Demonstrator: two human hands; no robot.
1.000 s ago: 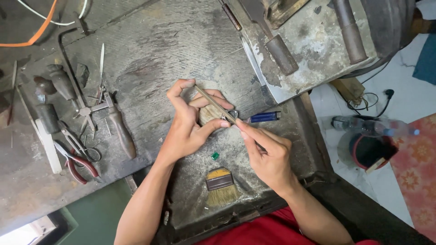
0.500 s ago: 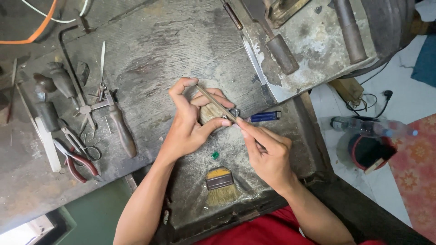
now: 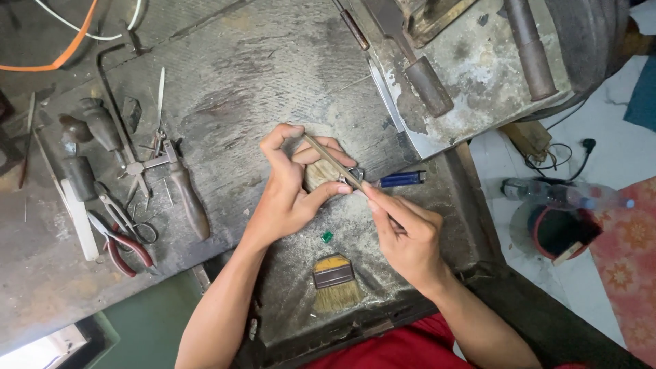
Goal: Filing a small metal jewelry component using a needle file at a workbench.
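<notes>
My left hand grips a small metal ring against a worn wooden peg at the bench's middle. My right hand holds a thin metal file that lies slanted across the ring and over my left fingers. A small green stone lies on the dusty bench just below my hands. A short paintbrush with a yellow handle and pale bristles rests nearer to me.
A blue lighter lies right of my hands. Red-handled pliers, scissors, a wooden-handled tool and several gravers lie at the left. A metal block with rods fills the upper right. A dark bucket stands on the floor.
The file has slid slightly along the ring; both hands stay in the same place over the peg.
</notes>
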